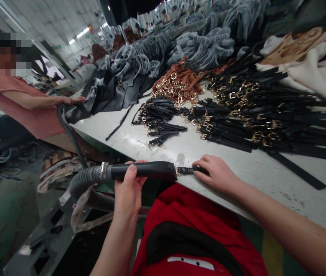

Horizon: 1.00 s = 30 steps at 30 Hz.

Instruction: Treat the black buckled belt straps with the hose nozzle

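Observation:
My left hand (130, 184) is wrapped round a black vacuum nozzle (151, 170), which a metal clamp joins to a grey ribbed hose (86, 178). The nozzle's flat mouth points right, close to the buckle end of a short black buckle strap (185, 170) at the table's front edge. My right hand (213, 171) has its fingers closed on the other end of that strap, pressed down at the tabletop. Part of the strap is hidden under the fingers.
Black buckle straps (226, 130) and brown straps (178, 82) lie heaped on the white table (163, 153). Grey wrapped straps (203, 44) are piled behind. On the left, a co-worker in a pink shirt (27, 96) handles dark pieces (113, 94).

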Available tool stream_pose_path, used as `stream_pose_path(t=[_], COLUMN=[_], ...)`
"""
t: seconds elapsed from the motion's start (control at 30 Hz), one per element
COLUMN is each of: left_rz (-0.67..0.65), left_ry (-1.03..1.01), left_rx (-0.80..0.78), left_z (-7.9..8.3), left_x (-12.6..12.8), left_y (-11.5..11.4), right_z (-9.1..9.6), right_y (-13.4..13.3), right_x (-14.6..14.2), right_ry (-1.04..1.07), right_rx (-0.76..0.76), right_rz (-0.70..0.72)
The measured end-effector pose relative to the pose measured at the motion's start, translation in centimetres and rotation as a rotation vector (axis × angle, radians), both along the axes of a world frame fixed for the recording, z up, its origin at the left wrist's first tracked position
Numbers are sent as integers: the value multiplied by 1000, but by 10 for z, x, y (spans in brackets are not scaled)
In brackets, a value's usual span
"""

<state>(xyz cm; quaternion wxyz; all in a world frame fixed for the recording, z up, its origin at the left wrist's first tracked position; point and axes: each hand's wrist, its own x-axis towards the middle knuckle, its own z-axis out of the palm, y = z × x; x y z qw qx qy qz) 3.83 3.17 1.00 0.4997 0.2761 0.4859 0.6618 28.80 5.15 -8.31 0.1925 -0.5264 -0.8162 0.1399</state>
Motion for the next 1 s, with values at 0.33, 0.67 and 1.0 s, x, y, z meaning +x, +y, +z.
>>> stream_pose_path(t=[0.33,0.67,1.0], left_rz=[9,-27,-74], left_ry=[-63,-79,-83], left_rx=[10,-3,-6], left_z=[6,0,-3], left_x=[-9,-10,-4], left_y=[-25,-25,-25], right_z=[2,-1,-3], right_y=[-26,-31,-28], right_x=[-9,-5,-4], right_ry=[51,163,178], right_rx=[-34,-36,-56], right_rz=[-5,29,46])
